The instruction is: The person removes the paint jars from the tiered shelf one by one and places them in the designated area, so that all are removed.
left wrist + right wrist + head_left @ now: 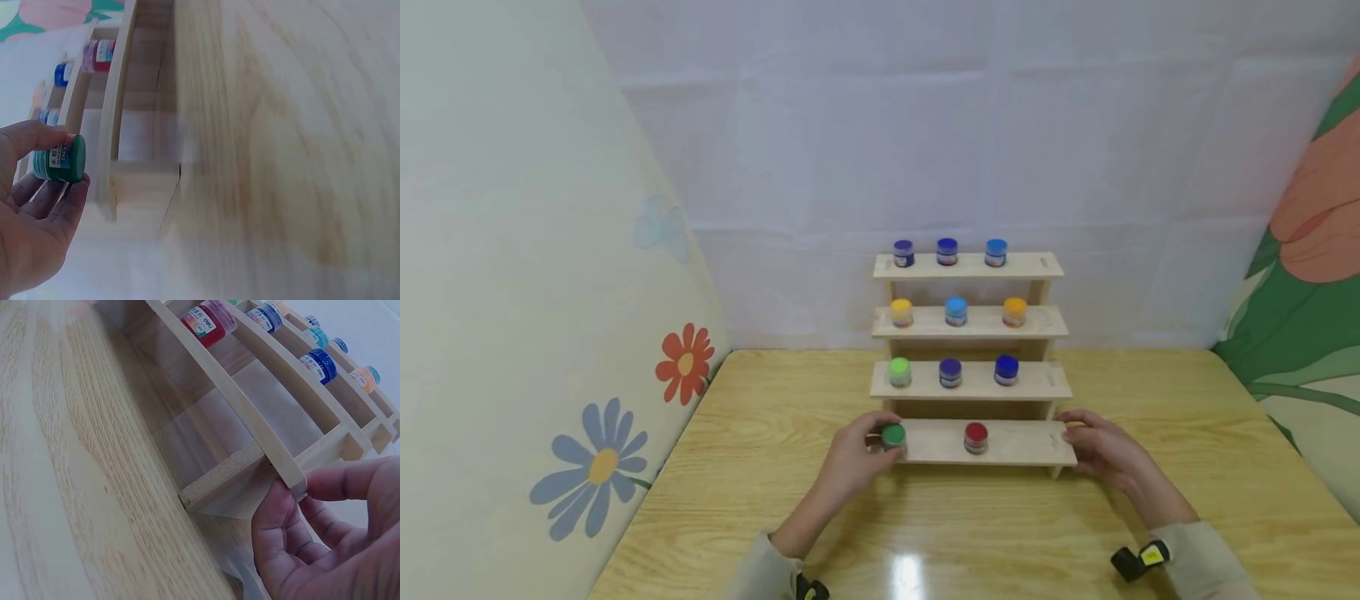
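Note:
A stepped wooden rack [1015, 442] with four shelves stands on the table. My left hand [853, 454] pinches a green paint jar [60, 159] between thumb and fingers at the left end of the lowest shelf. At the opposite end, my right hand [1105, 450] grips the tip of that same shelf, thumb and fingers on either side of the board [289, 477]. Between the hands, a red paint jar [976, 438] sits on the lowest shelf near its middle.
Three jars stand on each upper shelf: a light green jar [899, 372] and two dark blue ones, then a yellow jar [901, 313], a light blue and an orange one, then blue and purple jars [947, 252] on top. A white cloth [805, 167] hangs behind.

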`<state>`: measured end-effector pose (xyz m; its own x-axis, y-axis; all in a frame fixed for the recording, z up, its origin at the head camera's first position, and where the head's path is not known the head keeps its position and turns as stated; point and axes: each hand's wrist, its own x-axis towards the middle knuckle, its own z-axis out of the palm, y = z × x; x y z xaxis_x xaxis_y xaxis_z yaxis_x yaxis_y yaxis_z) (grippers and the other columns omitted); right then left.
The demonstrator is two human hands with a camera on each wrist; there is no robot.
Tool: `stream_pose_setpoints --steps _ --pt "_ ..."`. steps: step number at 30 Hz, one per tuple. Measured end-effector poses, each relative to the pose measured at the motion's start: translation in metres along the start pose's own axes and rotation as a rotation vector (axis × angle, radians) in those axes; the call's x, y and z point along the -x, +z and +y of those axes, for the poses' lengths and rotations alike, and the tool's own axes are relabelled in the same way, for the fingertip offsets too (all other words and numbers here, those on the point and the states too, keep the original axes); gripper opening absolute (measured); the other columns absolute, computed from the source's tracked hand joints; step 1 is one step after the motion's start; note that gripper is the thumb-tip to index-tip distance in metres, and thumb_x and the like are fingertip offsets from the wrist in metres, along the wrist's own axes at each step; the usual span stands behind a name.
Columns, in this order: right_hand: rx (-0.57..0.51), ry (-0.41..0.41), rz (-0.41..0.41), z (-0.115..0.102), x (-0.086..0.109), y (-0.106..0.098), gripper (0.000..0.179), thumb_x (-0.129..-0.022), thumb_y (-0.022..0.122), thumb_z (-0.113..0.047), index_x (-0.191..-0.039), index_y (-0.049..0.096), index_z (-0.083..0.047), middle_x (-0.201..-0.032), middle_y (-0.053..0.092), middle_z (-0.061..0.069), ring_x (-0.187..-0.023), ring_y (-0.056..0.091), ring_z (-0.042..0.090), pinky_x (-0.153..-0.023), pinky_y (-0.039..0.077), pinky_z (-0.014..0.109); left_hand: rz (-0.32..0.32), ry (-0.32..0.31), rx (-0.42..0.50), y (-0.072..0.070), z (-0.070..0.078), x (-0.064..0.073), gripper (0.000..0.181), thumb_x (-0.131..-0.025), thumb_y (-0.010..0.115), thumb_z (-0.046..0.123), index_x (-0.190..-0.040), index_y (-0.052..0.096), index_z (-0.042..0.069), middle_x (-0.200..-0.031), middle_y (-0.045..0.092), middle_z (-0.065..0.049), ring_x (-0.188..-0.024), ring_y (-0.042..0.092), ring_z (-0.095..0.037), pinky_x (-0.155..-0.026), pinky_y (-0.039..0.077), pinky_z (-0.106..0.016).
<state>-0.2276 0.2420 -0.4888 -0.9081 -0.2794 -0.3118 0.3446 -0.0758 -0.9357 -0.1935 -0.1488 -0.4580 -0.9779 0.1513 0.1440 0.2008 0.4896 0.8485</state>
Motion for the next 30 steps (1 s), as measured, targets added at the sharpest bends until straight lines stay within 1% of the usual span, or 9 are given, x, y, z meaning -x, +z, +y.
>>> stream_pose_setpoints --steps 2,7,10,15,19,22,30 --pt "-0.001 0.0 0.0 0.0 0.0 0.0 0.02 -0.097 0.058 -0.006 -0.111 0.059 -0.021 -0.096 0.067 -0.001 -0.082 0.069 0.013 -0.069 0.059 0.028 0.007 -0.008 0.008 -0.006 -0.002 0.002 0.038 -0.084 0.08 0.004 -0.12 0.068 0.007 -0.114 0.07 -0.009 -0.109 0.066 -0.029 -0.093 0.058 -0.043" --pt "0.0 0.001 0.004 -0.001 0.001 0.0 0.021 -0.097 0.058 -0.007 -0.112 0.059 -0.021 -0.095 0.068 -0.001 -0.081 0.069 0.012 -0.068 0.059 0.028 0.032 -0.03 0.003 -0.02 -0.008 0.004 0.038 -0.085 0.08 0.005 -0.121 0.069 0.007 -0.112 0.071 -0.008 -0.107 0.068 -0.031 -0.091 0.06 -0.044" --pt "-0.002 0.003 0.005 -0.001 0.001 0.0 0.021 -0.097 0.058 -0.007 -0.111 0.059 -0.022 -0.096 0.067 -0.001 -0.081 0.069 0.012 -0.068 0.058 0.028 0.045 -0.03 -0.013 -0.028 -0.012 0.004 0.038 -0.085 0.08 0.003 -0.121 0.069 0.005 -0.111 0.071 -0.008 -0.106 0.068 -0.03 -0.091 0.06 -0.043" --pt "-0.001 0.005 0.007 -0.001 0.001 0.0 0.021 -0.098 0.059 -0.007 -0.113 0.059 -0.021 -0.097 0.066 0.0 -0.082 0.068 0.013 -0.069 0.058 0.028 0.053 -0.032 -0.039 -0.041 -0.021 0.001 0.038 -0.087 0.077 0.002 -0.124 0.068 0.004 -0.112 0.07 -0.008 -0.108 0.067 -0.03 -0.092 0.059 -0.044" --pt "-0.003 0.006 0.009 -0.001 0.001 0.001 0.022 -0.098 0.059 -0.007 -0.116 0.058 -0.02 -0.099 0.065 0.0 -0.084 0.068 0.013 -0.07 0.058 0.028 0.061 -0.024 -0.053 -0.05 -0.032 -0.008 0.037 -0.088 0.076 0.003 -0.125 0.067 0.004 -0.114 0.07 -0.011 -0.109 0.067 -0.033 -0.092 0.059 -0.043" --pt "-0.002 0.006 0.011 -0.001 0.001 0.001 0.023 -0.098 0.059 -0.007 -0.119 0.057 -0.017 -0.1 0.065 0.001 -0.085 0.068 0.014 -0.071 0.058 0.028 0.059 -0.025 -0.054 -0.053 -0.041 -0.019 0.038 -0.088 0.076 0.004 -0.125 0.066 0.004 -0.115 0.07 -0.013 -0.11 0.067 -0.035 -0.094 0.059 -0.044" --pt "0.001 0.005 0.01 0.002 0.001 0.001 0.031 -0.099 0.058 -0.007 -0.128 0.052 -0.008 -0.101 0.065 0.001 -0.087 0.067 0.014 -0.074 0.059 0.03 0.012 -0.058 -0.076 -0.057 -0.066 -0.047 0.041 -0.091 0.074 0.006 -0.13 0.064 0.004 -0.122 0.069 -0.014 -0.115 0.065 -0.036 -0.099 0.056 -0.046"
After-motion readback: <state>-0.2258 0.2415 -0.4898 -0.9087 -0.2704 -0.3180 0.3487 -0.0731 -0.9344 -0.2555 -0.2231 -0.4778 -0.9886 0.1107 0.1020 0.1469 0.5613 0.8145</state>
